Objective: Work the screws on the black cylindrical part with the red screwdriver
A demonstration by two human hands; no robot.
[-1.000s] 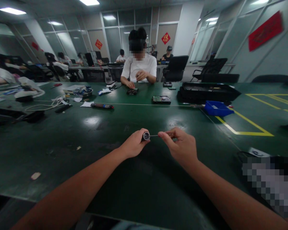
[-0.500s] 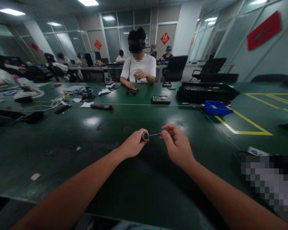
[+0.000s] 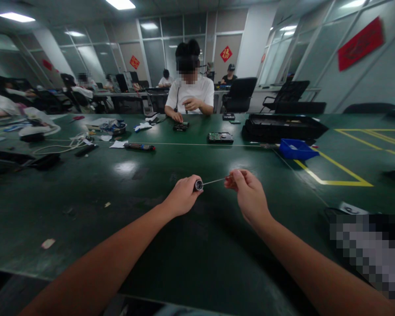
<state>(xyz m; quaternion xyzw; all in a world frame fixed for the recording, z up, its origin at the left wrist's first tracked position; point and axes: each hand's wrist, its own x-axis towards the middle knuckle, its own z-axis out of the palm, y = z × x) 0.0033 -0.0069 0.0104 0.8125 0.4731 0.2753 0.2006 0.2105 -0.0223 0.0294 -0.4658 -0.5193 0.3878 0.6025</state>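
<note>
Held in my left hand (image 3: pixel 181 197) is a short dark cylinder (image 3: pixel 199 185), its round, silver-rimmed open end facing me. My left fingers are closed around its body, hiding most of it. The fingers of my right hand (image 3: pixel 252 197) pinch the handle of a thin screwdriver (image 3: pixel 213 181), and that handle is mostly covered. Its slim metal shaft points left, with the tip at the cylinder's rim. Whether the tip touches the rim or sits inside it, I cannot tell. Both hands are above the green table (image 3: pixel 171 272).
Across the table a person (image 3: pixel 191 94) in a white shirt handles a small dark device (image 3: pixel 181 126). A hard drive (image 3: pixel 220 137), a blue bin (image 3: pixel 298 149) and a long black case (image 3: pixel 283 126) lie ahead. An electric screwdriver (image 3: pixel 140 146) and cables (image 3: pixel 64 147) are on the left.
My right hand has moved slightly right and turned, so more of the shaft shows and less of the red handle. My left hand with the cylinder has barely shifted.
</note>
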